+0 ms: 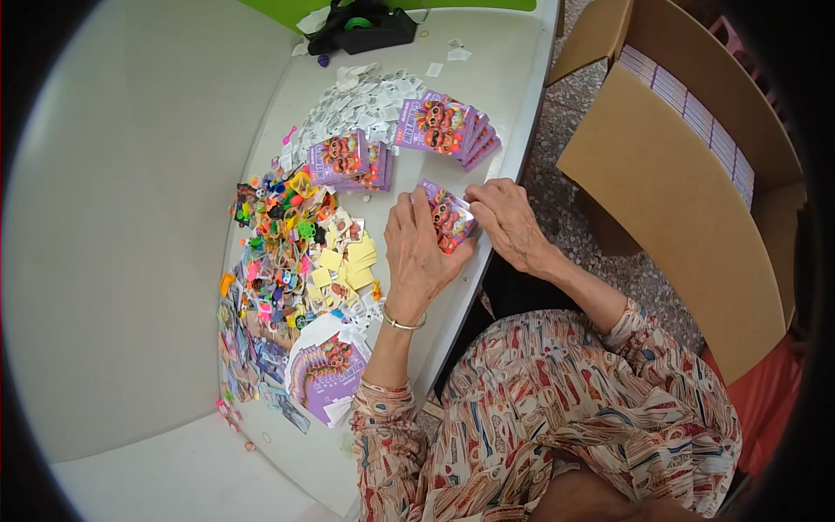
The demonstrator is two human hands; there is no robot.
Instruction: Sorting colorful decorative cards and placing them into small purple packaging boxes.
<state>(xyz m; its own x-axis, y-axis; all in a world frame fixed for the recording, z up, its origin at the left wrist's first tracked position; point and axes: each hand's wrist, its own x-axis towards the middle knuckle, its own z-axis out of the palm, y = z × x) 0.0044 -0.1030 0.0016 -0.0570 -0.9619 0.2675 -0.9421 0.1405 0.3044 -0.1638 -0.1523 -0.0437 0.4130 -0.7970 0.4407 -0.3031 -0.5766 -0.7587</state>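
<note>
A small purple box with a colourful cartoon print lies at the table's near edge, between my two hands. My left hand wraps over its left side, thumb along the lower edge and fingers on the far side. My right hand is closed, its bent fingertips pressed at the box's right end. Beyond the hands, one group of matching purple boxes is stacked to the left, and another stack of purple boxes leans in a staggered pile farther back.
Left of my hands are heaped small coloured plastic toys, yellow cards and fanned flat purple cartons. Farther back are a pile of small white paper slips and a black tape dispenser. An open cardboard carton stands right, holding packed boxes.
</note>
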